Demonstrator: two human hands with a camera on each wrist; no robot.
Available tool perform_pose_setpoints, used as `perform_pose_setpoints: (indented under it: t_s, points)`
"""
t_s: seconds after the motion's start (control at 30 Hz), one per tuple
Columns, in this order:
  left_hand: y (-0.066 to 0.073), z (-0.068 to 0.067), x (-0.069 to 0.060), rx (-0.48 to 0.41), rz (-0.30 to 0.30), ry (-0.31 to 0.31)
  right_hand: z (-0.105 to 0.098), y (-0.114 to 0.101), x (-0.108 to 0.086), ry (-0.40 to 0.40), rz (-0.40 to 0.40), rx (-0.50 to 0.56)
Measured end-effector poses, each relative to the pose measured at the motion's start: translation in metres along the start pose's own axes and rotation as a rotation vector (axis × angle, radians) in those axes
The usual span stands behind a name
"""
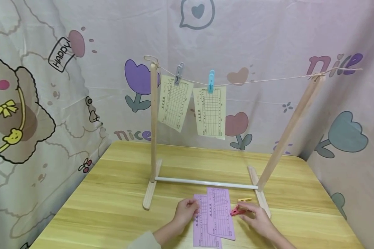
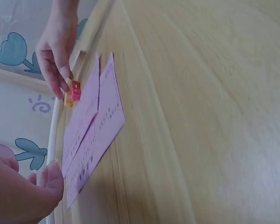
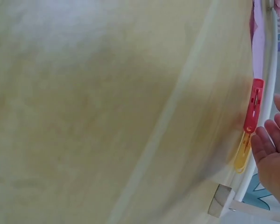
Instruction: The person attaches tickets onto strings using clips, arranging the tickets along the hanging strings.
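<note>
Two purple printed slips (image 1: 219, 214) lie overlapping on the table, the upper one shifted right. At their left edge is my left hand (image 1: 184, 213), fingers loosely bent; whether the fingertips touch the paper is unclear. To the right, a red clothespin (image 1: 236, 210) lies by the upper slip's edge, and a yellow clothespin (image 1: 244, 199) lies just behind it. My right hand (image 1: 257, 218) is at the red clothespin, its fingers relaxed and not closed around it in the right wrist view. Contact there is hard to judge.
A wooden rack (image 1: 154, 121) with a white crossbar (image 1: 205, 182) stands behind the slips. From its string (image 1: 261, 81) hang two yellowish slips (image 1: 210, 114), held by a grey clothespin (image 1: 178, 73) and a blue clothespin (image 1: 211, 81). A patterned cloth (image 1: 268, 34) backs the table.
</note>
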State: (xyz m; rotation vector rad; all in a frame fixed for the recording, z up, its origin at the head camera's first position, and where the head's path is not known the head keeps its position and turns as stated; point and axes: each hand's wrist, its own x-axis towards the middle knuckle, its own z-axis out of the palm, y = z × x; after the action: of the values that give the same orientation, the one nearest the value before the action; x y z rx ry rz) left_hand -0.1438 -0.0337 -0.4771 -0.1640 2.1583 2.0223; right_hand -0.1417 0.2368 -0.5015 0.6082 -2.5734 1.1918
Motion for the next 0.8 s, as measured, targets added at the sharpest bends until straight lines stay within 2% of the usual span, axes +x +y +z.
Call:
perform_pose_setpoints:
  t_s: [0.23,0.37,0.53,0.63,0.8]
  points:
    - [-0.004,0.008,-0.003,-0.004,-0.041,-0.021,0.005,0.003,-0.004,0.015,0.009,-0.090]
    - [-0.007,0.013,-0.002,0.002,-0.047,-0.034,0.009,0.002,-0.003,0.030,0.040,-0.115]
    - [-0.008,0.017,-0.001,0.025,-0.057,-0.034,0.012,0.000,0.000,0.030,0.056,-0.202]
    - [-0.007,0.020,0.000,0.040,-0.071,-0.033,0.012,0.002,0.000,0.034,0.033,-0.253]
    - [-0.006,0.023,0.001,0.050,-0.076,-0.013,0.012,0.005,0.000,0.056,-0.084,-0.322]
